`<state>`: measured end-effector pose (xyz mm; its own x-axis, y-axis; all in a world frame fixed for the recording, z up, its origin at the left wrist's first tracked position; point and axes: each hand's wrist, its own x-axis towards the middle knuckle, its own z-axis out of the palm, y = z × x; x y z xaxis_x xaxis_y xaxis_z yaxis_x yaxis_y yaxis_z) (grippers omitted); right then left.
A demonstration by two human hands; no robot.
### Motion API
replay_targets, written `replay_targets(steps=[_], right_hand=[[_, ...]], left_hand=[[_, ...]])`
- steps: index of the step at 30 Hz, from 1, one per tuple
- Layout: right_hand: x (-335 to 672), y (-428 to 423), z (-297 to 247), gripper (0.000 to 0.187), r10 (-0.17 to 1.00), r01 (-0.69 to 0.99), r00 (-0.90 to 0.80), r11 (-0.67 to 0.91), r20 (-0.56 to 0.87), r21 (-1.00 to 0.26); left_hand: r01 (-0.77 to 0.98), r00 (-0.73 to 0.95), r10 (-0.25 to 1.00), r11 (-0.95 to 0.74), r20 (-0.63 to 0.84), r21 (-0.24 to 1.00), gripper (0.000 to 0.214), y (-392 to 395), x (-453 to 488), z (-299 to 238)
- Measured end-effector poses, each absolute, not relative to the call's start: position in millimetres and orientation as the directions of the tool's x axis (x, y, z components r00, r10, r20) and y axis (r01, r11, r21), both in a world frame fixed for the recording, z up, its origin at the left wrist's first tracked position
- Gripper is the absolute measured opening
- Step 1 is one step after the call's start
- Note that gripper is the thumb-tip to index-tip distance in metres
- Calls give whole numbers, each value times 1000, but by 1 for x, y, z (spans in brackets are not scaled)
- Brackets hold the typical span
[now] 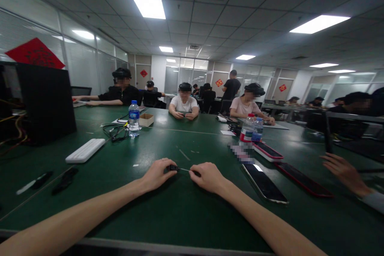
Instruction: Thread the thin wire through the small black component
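Over the green table [168,208], my left hand [156,176] is closed on a small black object [173,167]; my fingers cover part of it, and its exact kind is unclear. My right hand [207,177] is closed around the dark handle of a screwdriver [184,169]. Its thin metal shaft points left and reaches the black object, or very close to it. Whether the tip sits inside the object I cannot tell.
Several phones, including a black-screened one [264,183], lie right of my hands. A white power strip [85,151] and dark tools [64,180] lie left. Water bottles [134,120], cables [115,131] and an open box [146,120] stand farther back. A co-worker's hand [345,172] is at right.
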<state>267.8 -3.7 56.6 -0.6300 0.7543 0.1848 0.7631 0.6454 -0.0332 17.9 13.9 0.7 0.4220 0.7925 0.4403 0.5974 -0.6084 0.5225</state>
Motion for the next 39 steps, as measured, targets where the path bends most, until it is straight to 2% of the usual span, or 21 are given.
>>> replay_targets(steps=[9,30,39], right_hand=[[266,-5,58,36,776,781,-613,623,147,-32],[267,-3,56,37,740,747,-657,665,141,-4],[265,-4,54,35,742,758,-653,643,151,112]], left_hand=[[609,427,789,-612,442,504,22,17,16,-3],[660,503,774,-631,384,408,27,18,14,-3],[695,477,798,-599,369,398,24,14,17,0]])
